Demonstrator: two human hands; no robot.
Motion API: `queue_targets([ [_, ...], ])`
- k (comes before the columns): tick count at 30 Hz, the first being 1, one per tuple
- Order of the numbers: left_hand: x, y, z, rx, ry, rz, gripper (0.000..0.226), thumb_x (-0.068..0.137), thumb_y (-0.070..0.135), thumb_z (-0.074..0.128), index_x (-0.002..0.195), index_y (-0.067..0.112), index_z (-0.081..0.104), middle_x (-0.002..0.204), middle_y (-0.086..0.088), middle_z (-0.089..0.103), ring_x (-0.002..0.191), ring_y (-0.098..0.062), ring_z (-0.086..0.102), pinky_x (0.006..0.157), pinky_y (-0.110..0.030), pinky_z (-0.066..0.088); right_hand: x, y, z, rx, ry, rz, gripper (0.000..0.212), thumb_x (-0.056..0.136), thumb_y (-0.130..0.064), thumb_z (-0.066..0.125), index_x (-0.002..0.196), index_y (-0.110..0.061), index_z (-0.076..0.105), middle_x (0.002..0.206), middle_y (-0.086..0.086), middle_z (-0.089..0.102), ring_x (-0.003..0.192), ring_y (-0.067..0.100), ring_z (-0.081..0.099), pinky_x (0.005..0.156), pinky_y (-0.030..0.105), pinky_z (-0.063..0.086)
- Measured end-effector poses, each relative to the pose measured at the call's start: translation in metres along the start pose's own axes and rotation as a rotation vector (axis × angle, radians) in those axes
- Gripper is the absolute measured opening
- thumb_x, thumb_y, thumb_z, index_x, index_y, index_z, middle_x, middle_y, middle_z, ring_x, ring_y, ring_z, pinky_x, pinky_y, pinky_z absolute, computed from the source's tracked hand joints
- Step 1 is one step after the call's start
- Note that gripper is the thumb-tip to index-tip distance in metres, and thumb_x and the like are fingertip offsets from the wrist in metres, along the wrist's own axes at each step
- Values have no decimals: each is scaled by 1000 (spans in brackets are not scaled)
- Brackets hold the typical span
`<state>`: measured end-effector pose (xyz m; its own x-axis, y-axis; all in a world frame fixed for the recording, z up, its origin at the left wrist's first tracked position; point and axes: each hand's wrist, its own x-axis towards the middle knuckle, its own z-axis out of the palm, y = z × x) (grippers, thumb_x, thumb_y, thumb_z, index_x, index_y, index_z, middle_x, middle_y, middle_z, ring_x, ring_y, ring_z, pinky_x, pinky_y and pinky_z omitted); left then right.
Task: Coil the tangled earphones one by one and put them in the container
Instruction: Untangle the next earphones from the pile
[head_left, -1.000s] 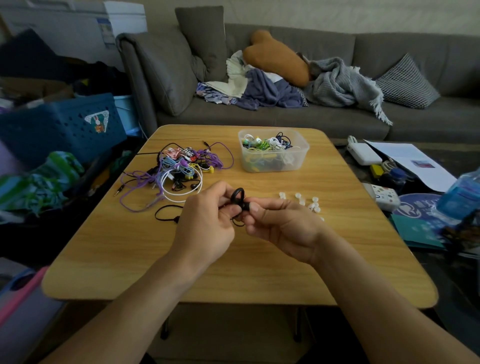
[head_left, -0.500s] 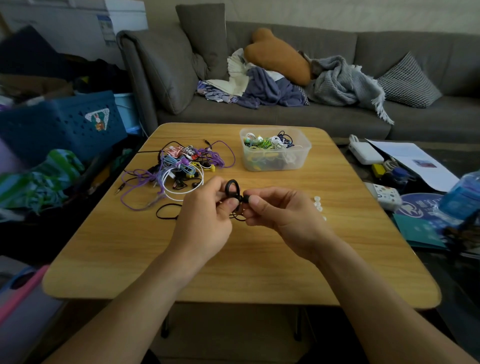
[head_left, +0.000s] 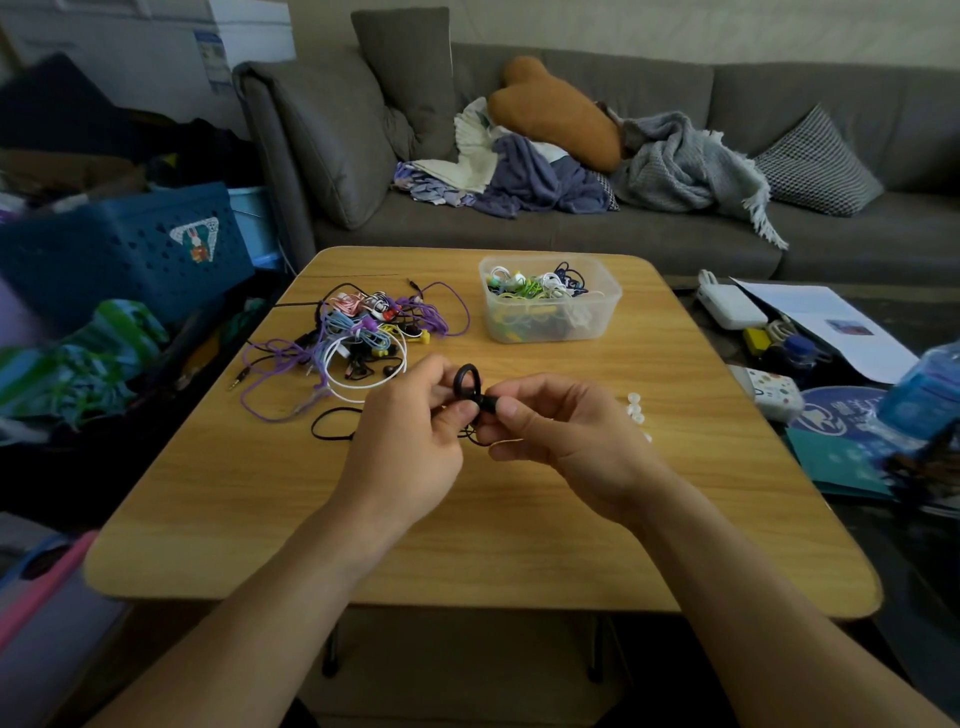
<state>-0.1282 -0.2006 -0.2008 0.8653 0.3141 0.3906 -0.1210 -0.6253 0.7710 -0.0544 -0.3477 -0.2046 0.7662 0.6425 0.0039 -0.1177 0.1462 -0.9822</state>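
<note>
Black earphone coil (head_left: 466, 383) pinched between left hand (head_left: 410, 441) and right hand (head_left: 566, 436) fingers (head_left: 511, 408)

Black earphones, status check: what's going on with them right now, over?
Left hand and right hand both pinching black earphones, partly coiled. Container open, path clear. Tangled pile waiting.

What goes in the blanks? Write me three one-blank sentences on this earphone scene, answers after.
1. Both hands pinch the ____ earphones above the table.
2. The clear container stands to the ____ of the tangled pile.
3. The small white ear tips lie beside the ____ hand.

Missing words: black; right; right
</note>
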Motion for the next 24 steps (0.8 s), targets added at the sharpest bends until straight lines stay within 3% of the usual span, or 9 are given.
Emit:
queue_targets([
  [6,-1,1,0,0,23,-15,18,87,-6,62,91,11,63,75,10,69,71,9,63,61,-4,40,0,1,1,73,2,41,21,76,-13,69,95,-4,71,84,16,73,75,21,72,67,28,58],
  [11,-1,1,-1,8,3,-25,19,87,-9,61,91,9,64,75,9,70,71,11,63,61,-4,41,0,1,1,96,5,41,21,74,-11,69,93,-2,71,78,16,72,71,19,71,65,26,58],
  [19,-2,2,-2,33,-9,-27,16,86,-8,62,87,8,63,68,9,71,66,2,65,57,-7,42,-1,1,2,-161,40,-101,9,85,-3,70,93,-4,74,82,21,73,72,21,69,61,26,53],
  [24,0,9,-9,144,34,104,24,82,-8,65,82,16,63,67,16,63,72,19,60,57,-6,44,-2,4,8,165,33,0,17,72,-10,69,87,-6,74,77,14,71,66,17,66,59,23,53],
])
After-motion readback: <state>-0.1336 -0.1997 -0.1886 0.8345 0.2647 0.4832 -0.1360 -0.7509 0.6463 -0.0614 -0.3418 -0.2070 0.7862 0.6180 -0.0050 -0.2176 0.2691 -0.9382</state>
